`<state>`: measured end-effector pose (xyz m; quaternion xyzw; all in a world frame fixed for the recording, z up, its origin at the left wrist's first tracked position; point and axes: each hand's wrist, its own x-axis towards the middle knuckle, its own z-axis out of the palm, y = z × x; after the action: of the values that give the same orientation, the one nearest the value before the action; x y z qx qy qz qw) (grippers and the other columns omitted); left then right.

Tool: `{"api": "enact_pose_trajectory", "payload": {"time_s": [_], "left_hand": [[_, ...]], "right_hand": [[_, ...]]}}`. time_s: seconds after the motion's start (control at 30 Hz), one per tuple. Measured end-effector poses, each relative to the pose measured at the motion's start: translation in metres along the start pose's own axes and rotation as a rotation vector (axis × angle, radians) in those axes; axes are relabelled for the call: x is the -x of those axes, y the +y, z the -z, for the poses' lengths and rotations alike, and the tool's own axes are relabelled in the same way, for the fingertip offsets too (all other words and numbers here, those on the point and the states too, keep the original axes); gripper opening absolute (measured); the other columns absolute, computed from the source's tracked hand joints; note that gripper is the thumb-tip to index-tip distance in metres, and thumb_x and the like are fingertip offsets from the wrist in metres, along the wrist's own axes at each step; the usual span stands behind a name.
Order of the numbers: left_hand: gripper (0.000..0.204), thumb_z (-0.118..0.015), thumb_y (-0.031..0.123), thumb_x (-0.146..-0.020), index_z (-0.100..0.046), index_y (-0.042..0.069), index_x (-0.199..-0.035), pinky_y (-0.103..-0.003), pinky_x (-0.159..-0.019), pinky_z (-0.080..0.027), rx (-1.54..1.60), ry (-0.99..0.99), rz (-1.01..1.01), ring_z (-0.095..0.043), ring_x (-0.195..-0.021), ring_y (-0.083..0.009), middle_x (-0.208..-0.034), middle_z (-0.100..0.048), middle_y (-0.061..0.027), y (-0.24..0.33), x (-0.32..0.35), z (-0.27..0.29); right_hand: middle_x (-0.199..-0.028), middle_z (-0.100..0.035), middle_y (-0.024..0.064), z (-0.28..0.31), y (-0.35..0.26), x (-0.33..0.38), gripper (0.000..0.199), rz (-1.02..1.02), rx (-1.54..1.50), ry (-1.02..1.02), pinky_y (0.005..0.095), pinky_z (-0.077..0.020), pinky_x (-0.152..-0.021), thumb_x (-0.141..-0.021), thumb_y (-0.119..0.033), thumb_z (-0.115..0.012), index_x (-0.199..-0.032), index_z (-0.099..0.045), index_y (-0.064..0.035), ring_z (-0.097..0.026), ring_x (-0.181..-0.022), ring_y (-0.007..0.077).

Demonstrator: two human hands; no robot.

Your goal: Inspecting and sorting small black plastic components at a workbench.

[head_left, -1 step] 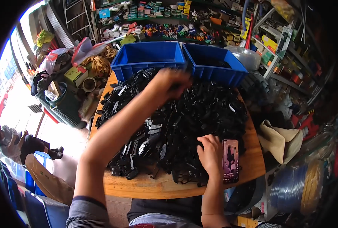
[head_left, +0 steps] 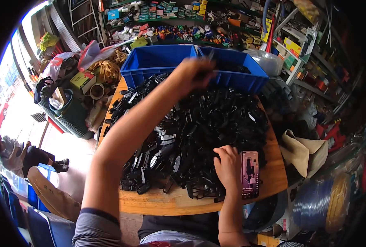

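Observation:
A broad heap of small black pieces (head_left: 191,127), some with shiny grey faces, covers most of the wooden table (head_left: 150,202); their exact kind is unclear. My left hand (head_left: 193,73) is raised over the heap's far side, at the front wall of the right blue bin (head_left: 236,78). Motion smears its fingers, and a dark blur shows around them, so what they hold cannot be made out. At the near right, my right hand (head_left: 228,166) rests at the heap's edge with loosely bent fingers, its thumb apart and nothing in it. Beside it lies a phone (head_left: 249,173) with a lit screen.
A left blue bin (head_left: 160,72) stands beside the right one, which has dark pieces inside. Shelves of small boxes (head_left: 158,12) line the back. A wire spool (head_left: 320,203) and beige cloth (head_left: 302,152) are at right. A seated person (head_left: 34,158) is at far left.
My left hand has shifted slightly away from me and to the right, from above the heap to the right bin's front wall. The right hand and phone have stayed put.

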<state>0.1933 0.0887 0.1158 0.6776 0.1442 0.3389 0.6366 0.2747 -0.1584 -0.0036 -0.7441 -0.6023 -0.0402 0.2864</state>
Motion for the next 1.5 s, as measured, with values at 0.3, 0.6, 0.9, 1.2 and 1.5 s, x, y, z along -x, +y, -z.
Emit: {"api": "enact_pose_trajectory", "payload": {"time_s": [0.3,0.6,0.9,1.2,1.5], "left_hand": [[0.021,-0.059,0.017,-0.081,-0.064,0.011,-0.100,-0.032,-0.064,-0.050,-0.887,-0.046,-0.713,-0.061,-0.073,-0.0172,-0.088,-0.062,-0.0067,0.024,-0.078,0.045],[0.027,-0.068,0.021,-0.069,-0.058,0.007,-0.089,-0.039,-0.067,-0.048,-1.441,0.275,-0.004,-0.060,-0.080,-0.0297,-0.089,-0.058,-0.0097,-0.063,0.161,0.066],[0.032,-0.072,0.004,-0.071,-0.059,0.000,-0.100,-0.026,-0.066,-0.047,-0.490,0.050,-0.196,-0.057,-0.074,-0.0149,-0.087,-0.056,-0.0071,-0.027,0.212,-0.017],[0.031,-0.070,0.004,-0.075,-0.058,-0.003,-0.102,-0.027,-0.067,-0.049,-0.481,0.062,-0.167,-0.062,-0.075,-0.0158,-0.089,-0.061,-0.0096,-0.033,0.229,-0.016],[0.027,-0.068,0.007,-0.074,-0.058,0.000,-0.099,-0.032,-0.057,-0.044,-0.625,-0.001,-0.332,-0.055,-0.066,-0.0237,-0.078,-0.055,-0.0108,-0.036,0.233,-0.012]], "right_hand": [[-0.088,-0.061,0.0090,0.002,0.002,-0.011,0.019,0.071,-0.189,0.170,0.0348,-0.0455,-0.074,-0.079,-0.007,-0.061,-0.098,-0.061,-0.0033,-0.056,-0.084,0.0273],[-0.083,-0.061,0.0072,-0.004,-0.029,-0.006,0.016,0.170,-0.583,0.157,0.0258,-0.0460,-0.065,-0.088,-0.010,-0.056,-0.101,-0.058,-0.0005,-0.056,-0.071,0.0138],[-0.074,-0.056,-0.0004,0.000,-0.063,-0.024,0.022,0.079,-1.292,-0.255,0.0185,-0.0394,-0.057,-0.093,-0.020,-0.051,-0.107,-0.058,-0.0047,-0.045,-0.062,0.0038],[-0.070,-0.053,-0.0004,-0.012,-0.061,-0.014,0.020,-0.044,-1.512,-0.407,0.0194,-0.0382,-0.055,-0.089,-0.018,-0.058,-0.101,-0.059,-0.0022,-0.045,-0.059,0.0055],[-0.071,-0.052,-0.0002,-0.019,-0.055,-0.008,0.024,-0.362,-1.787,-0.730,0.0209,-0.0367,-0.047,-0.083,-0.022,-0.066,-0.093,-0.049,-0.0079,-0.049,-0.056,0.0094]]}}
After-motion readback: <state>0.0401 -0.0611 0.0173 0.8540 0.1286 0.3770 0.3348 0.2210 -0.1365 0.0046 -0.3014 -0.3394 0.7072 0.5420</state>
